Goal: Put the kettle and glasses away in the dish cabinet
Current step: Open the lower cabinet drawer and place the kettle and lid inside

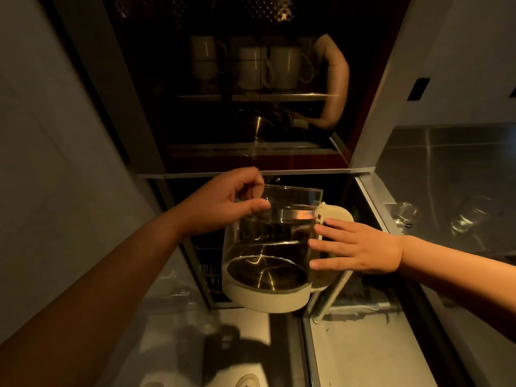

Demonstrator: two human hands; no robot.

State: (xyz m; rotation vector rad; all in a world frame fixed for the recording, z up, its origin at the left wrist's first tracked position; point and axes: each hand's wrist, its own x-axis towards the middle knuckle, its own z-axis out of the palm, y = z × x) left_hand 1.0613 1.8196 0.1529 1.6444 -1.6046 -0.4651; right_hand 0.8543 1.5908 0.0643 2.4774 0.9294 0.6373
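Two bare hands hold up a clear glass kettle with a cream plastic base and handle [269, 247] in front of the dark glass-fronted dish cabinet [251, 107]. The left hand [223, 203] pinches the kettle's rim between thumb and curled fingers. The right hand [360, 245] lies flat against the kettle's side by the handle, fingers straight and slightly spread. Behind the cabinet glass, pale ceramic mugs [251, 68] stand on a shelf. Two small clear drinking glasses [406, 215] sit on the steel counter [452, 163] to the right, well apart from the kettle.
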